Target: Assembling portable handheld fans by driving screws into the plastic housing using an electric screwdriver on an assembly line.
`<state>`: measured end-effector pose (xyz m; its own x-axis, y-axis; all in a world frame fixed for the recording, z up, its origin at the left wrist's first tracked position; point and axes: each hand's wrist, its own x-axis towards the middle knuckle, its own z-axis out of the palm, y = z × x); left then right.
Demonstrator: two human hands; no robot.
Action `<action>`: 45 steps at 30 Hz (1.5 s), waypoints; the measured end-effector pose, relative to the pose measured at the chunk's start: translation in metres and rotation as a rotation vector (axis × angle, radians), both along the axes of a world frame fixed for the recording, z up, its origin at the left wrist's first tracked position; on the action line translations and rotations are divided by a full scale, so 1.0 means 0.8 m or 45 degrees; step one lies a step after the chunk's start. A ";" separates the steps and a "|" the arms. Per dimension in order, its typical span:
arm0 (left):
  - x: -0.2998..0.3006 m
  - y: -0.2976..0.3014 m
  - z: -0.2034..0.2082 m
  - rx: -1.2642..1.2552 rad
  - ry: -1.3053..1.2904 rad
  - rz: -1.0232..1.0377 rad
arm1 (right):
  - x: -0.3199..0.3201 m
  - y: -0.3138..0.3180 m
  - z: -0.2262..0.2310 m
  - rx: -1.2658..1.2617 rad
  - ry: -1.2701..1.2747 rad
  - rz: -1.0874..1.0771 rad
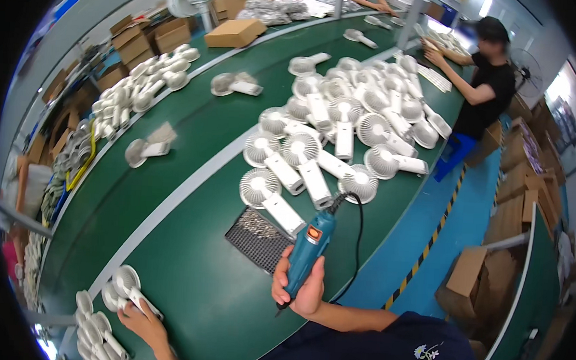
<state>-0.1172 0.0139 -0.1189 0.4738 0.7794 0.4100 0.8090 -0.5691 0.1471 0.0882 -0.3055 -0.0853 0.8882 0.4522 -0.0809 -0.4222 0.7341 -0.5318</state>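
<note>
Right hand [300,286] gripping screwdriver [311,248] | long axis slanting, tip near-left | left hand [143,325] touching fan [130,284], grip unclear, its handle near-right

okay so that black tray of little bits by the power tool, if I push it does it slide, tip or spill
The black tray lies flat and looks low, so it would probably slide on the green table rather than tip. The small pieces look loose, gathered toward its far end, so a jolt or tilt could scatter them.
</note>
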 end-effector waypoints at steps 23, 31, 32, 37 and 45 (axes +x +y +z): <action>0.121 -0.183 0.091 -0.338 0.428 -1.260 | 0.157 0.068 0.059 -0.050 -0.901 0.135; 0.158 -0.226 0.124 -0.575 0.192 -1.055 | 0.168 0.046 0.060 0.086 -0.882 -0.053; 0.176 -0.217 0.132 -0.611 0.150 -1.217 | 0.171 0.043 0.059 0.080 -0.880 -0.057; 0.260 -0.201 0.091 -0.474 0.197 -1.489 | 0.198 0.030 0.047 0.186 -0.806 -0.140; 0.198 -0.221 0.134 -0.723 0.503 -1.589 | 0.181 0.023 0.071 0.111 -0.792 -0.149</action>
